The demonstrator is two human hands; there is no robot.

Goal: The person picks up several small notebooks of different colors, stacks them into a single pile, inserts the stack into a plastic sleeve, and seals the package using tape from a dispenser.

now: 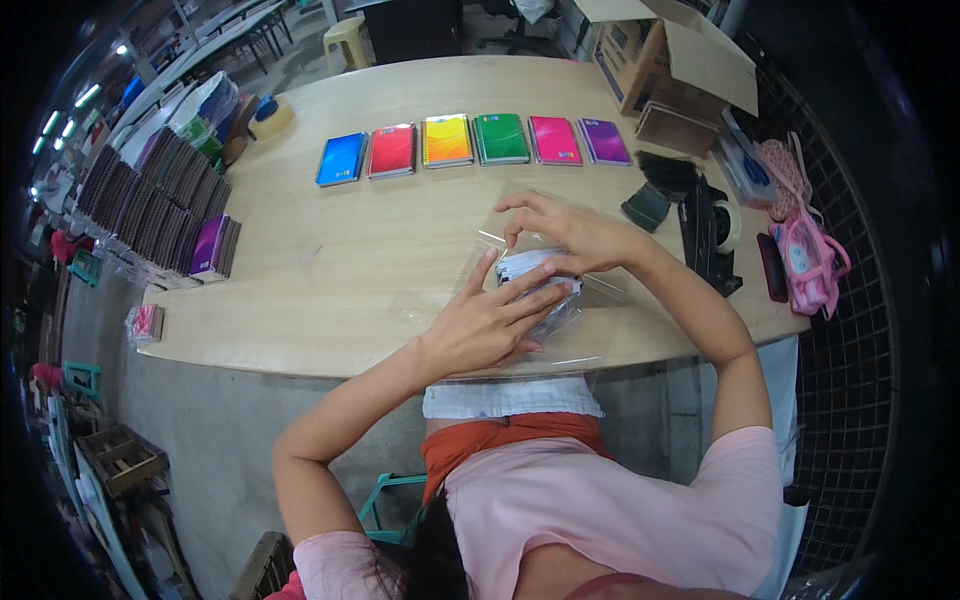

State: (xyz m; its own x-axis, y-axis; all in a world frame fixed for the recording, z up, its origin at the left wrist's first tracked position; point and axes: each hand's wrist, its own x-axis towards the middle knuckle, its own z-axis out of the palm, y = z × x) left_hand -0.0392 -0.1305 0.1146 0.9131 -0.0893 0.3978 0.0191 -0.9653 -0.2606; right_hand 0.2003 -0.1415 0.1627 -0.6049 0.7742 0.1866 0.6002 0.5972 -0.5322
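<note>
In front of me, near the table's front edge, a small bundle with a white top (528, 264) lies on clear plastic wrap (570, 318). My left hand (490, 322) rests across the bundle, its fingers stretched out and spread. From the right, my right hand (572, 236) arches over the far side with its fingers curled at the plastic, thumb close to the left fingertips. What the bundle is made of is mostly hidden by both hands and the shiny film.
Several coloured spiral notebooks (447, 141) form a row beyond my hands. Tall notebook stacks (150, 205) stand at the left, near a tape roll (270, 118). To the right are a black tape dispenser (708, 235), a cardboard box (665, 65) and a pink pouch (808, 262).
</note>
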